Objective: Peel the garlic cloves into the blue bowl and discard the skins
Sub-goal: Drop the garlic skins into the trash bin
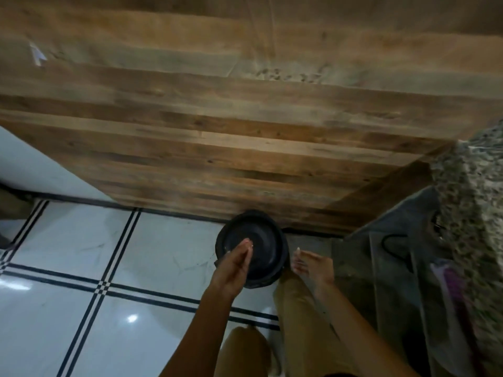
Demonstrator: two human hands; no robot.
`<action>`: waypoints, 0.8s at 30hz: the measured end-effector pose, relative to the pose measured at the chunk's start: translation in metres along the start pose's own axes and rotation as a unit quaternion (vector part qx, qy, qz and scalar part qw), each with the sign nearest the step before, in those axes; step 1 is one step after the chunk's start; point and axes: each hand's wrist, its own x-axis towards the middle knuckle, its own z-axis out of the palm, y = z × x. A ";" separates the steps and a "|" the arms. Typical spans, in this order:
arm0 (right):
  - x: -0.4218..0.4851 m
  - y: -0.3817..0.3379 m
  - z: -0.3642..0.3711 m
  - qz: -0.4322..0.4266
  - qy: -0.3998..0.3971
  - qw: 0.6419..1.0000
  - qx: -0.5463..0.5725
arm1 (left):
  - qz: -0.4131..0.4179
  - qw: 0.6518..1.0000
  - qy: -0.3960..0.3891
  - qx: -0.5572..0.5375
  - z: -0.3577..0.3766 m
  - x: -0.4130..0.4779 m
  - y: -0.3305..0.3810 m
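A round black bin (261,240) stands on the tiled floor against a wooden cabinet front. My left hand (234,265) hovers over the bin's near left rim with fingers straight and close together, edge-on to the camera. My right hand (313,263) is just right of the bin, palm up, fingers spread and relaxed. Neither hand holds anything that I can see. No garlic, skins or blue bowl appear in this view.
A wooden cabinet front (245,131) fills the upper view. A speckled stone counter edge (473,191) runs down the right, with a clear plastic bag (408,254) below it. White floor tiles with black stripes (109,268) lie to the left. My legs in tan trousers (299,308) are below.
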 end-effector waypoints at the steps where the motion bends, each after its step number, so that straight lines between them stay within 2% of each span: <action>1: 0.005 0.003 0.000 0.003 0.000 1.000 -0.012 | -0.001 1.000 -0.001 -0.023 0.002 0.004 -0.007; 4: 0.021 0.007 -0.001 -0.003 0.001 0.999 -0.048 | -0.002 0.998 -0.002 -0.057 0.010 0.021 -0.036; 8: 0.071 0.018 -0.003 0.005 0.026 0.995 -0.099 | 0.005 1.000 -0.008 -0.016 0.036 0.059 -0.088; 11: 0.126 0.036 0.012 0.048 -0.008 0.994 -0.102 | 0.083 0.991 0.080 0.063 0.045 0.112 -0.108; 14: 0.190 0.060 0.043 0.015 -0.032 0.979 -0.200 | 0.169 0.957 0.216 0.093 0.023 0.176 -0.114; 15: 0.212 0.069 0.054 0.020 -0.059 0.972 -0.227 | 0.172 0.949 0.243 0.103 0.014 0.195 -0.111; 17: 0.263 0.097 0.071 0.032 -0.102 0.950 -0.292 | 0.156 0.932 0.258 0.201 0.003 0.220 -0.108; 19: 0.320 0.139 0.077 0.040 -0.117 0.939 -0.322 | 0.175 0.906 0.269 0.276 -0.011 0.242 -0.105; 21: 0.342 0.156 0.078 0.069 -0.100 0.944 -0.307 | 0.264 0.859 0.269 0.346 -0.024 0.257 -0.109; 22: 0.338 0.154 0.079 0.094 -0.092 0.951 -0.281 | 0.322 0.814 0.258 0.409 -0.034 0.263 -0.113; 24: 0.314 0.137 0.086 0.169 -0.099 0.963 -0.188 | 0.383 0.745 0.197 0.508 -0.052 0.269 -0.119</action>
